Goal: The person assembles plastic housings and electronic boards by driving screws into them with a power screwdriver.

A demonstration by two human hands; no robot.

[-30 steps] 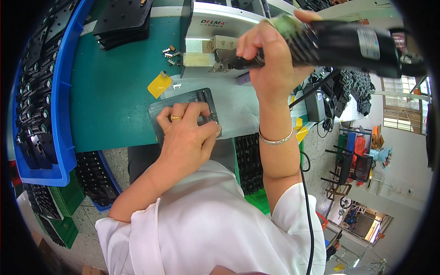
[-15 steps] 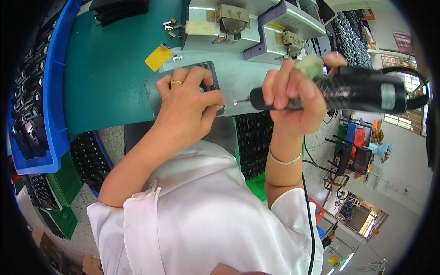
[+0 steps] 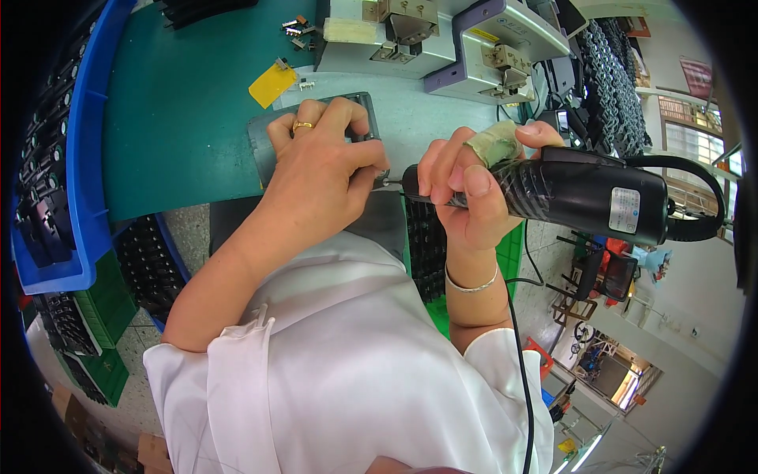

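Observation:
My right hand (image 3: 478,189) grips a black electric screwdriver (image 3: 580,189), held level, its bit pointing left. The bit's tip reaches the right side of a dark grey, flat block-like piece (image 3: 260,146) at the table's front edge. Curled fingers of my left hand (image 3: 316,170) press on that piece, thumb and forefinger close to the bit. The hand covers much of the piece, so what lies under the palm is hidden. Pale green tape wraps a finger of my right hand.
Silver-grey screw-dispensing machines (image 3: 482,59) stand at the back right. A yellow tag (image 3: 272,85) and small metal parts (image 3: 297,31) lie on the green table mat (image 3: 174,118). At left, a blue bin (image 3: 83,158) holds black parts. The screwdriver's cord (image 3: 517,347) hangs by my right arm.
My right hand has brought the screwdriver left and slightly down, from a gap beside the dark grey piece to its right side. My left hand keeps its grip.

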